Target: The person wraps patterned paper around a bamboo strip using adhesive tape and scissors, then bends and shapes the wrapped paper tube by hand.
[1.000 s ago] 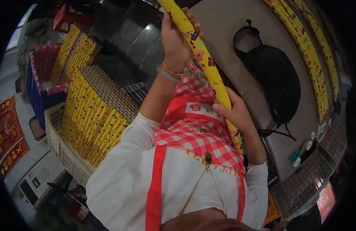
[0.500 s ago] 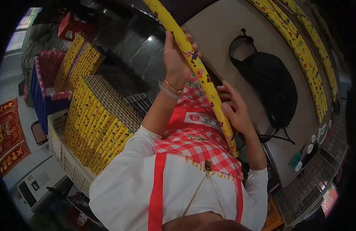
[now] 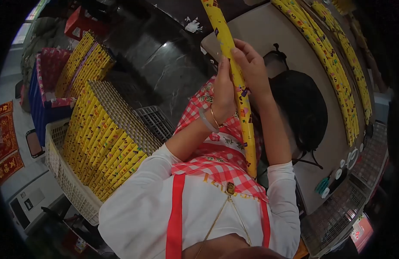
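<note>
A long yellow tube (image 3: 239,86) with a colourful print slants across the middle of the view. Its lower end is against the red checked apron (image 3: 223,157), and its upper end runs out of the top of the view. My left hand (image 3: 224,93), with bracelets on its wrist, closes on the tube from the left, most of its fingers hidden behind it. Slightly higher, my right hand (image 3: 252,69) grips the same tube from the right, thumb on the near side. Both hands are close together.
To the left, a pale plastic basket (image 3: 72,187) holds many yellow tubes (image 3: 104,142). A blue bin (image 3: 42,110) stands behind it. On the grey table (image 3: 314,190) at right lie a black bag (image 3: 301,108), more yellow tubes (image 3: 324,60), green-handled scissors (image 3: 322,185) and tape rolls (image 3: 353,157).
My right hand has moved up from near the tube's lower part and closed on it beside my left hand. My left hand has slid lower along the tube, which now stands more upright.
</note>
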The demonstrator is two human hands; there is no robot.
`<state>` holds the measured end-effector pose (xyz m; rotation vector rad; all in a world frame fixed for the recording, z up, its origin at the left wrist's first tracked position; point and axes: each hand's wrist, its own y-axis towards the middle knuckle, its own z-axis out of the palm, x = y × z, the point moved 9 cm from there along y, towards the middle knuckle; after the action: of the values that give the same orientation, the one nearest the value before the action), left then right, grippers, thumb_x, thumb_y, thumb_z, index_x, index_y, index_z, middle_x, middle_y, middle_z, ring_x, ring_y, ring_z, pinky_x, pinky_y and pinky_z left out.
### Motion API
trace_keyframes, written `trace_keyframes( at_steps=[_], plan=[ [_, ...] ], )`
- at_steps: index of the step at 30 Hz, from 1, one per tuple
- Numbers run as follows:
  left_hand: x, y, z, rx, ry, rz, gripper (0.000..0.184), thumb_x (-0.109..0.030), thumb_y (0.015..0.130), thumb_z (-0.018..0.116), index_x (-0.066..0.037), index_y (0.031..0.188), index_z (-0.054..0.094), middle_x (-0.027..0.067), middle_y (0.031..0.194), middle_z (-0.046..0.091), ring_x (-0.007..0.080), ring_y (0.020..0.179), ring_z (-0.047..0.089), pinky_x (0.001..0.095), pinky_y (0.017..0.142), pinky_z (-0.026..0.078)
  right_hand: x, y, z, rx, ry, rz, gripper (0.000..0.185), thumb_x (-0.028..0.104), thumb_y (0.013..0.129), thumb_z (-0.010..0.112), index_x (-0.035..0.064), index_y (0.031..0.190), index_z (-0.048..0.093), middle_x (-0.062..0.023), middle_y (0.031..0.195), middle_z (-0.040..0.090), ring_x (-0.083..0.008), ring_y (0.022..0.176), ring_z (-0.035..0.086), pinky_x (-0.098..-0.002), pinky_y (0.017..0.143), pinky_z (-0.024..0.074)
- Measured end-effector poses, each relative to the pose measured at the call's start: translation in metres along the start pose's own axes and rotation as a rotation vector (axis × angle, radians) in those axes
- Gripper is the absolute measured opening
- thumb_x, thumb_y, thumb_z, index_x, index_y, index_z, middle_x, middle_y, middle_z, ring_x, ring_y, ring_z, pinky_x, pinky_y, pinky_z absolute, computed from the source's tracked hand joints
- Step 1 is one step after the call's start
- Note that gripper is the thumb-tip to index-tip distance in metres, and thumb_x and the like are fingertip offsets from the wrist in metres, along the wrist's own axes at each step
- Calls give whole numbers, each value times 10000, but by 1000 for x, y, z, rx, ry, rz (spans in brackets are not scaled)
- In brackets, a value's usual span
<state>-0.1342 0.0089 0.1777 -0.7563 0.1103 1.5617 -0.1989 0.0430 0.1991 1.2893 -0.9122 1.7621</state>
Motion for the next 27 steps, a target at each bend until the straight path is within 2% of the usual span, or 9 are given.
trace_keyframes(
  at_steps=[7,12,14,16,17,18,20,23,27],
  plan=[
    [4,0,-9,-98,-38,70,407,-362,971,293,-52,1184,449,56,1058,540,114,940,535,249,834,431,2,-9,1,82,-177,19,526,119,809,628,-41,1252,395,-115,1104,545,-146,988,532,-260,850,430],
    [-10,6,-2,30,-50,91,379,-376,965,288,-55,1008,485,30,812,536,118,722,523,243,675,441,3,-42,-8,70,-104,28,665,119,832,607,-13,1364,231,-159,1308,381,-217,1145,459,-304,940,389],
    [-15,12,-3,144,-86,80,413,-414,961,266,-61,1041,462,32,827,509,128,670,515,267,578,449,-10,-63,-20,97,-284,71,692,150,841,615,10,1379,204,-154,1314,367,-215,1147,452,-301,919,399],
    [-24,14,0,141,-72,122,417,-443,955,249,-93,1069,445,26,847,488,135,649,516,282,530,453,-26,-93,-19,155,-142,228,692,145,841,616,14,1380,201,-148,1302,369,-203,1148,443,-308,914,400],
    [-25,15,2,138,-72,121,417,-443,955,249,-93,1069,445,26,847,488,135,649,516,282,530,453,-25,-107,-16,214,-32,169,678,119,838,616,26,1376,215,-121,1202,453,-167,1003,526,-278,815,453],
    [-25,15,2,114,-62,121,418,-447,954,247,-96,1066,446,24,840,488,135,645,513,280,532,454,-21,-119,-18,221,-31,174,678,119,838,616,26,1376,215,-121,1202,453,-167,1003,526,-278,815,453],
    [-22,17,-1,97,-78,109,444,-448,953,238,-81,1073,457,26,861,509,150,696,551,294,605,476,-46,-152,-25,220,-107,562,620,84,836,604,26,1354,267,-83,1073,521,-117,820,558,-238,687,472],
    [-19,20,-2,59,166,98,521,-463,948,205,-40,1080,479,63,991,558,218,884,608,326,775,467,-43,-162,-42,49,-250,401,563,54,833,592,26,1327,323,-54,992,548,-80,698,535,-207,592,452],
    [-38,21,-1,8,371,330,387,-357,947,358,-23,1133,414,84,1008,566,236,892,620,322,758,510,-43,-170,-51,-38,-415,336,528,55,827,595,14,1300,363,-62,979,569,-97,796,544,-230,691,463]
  ],
)
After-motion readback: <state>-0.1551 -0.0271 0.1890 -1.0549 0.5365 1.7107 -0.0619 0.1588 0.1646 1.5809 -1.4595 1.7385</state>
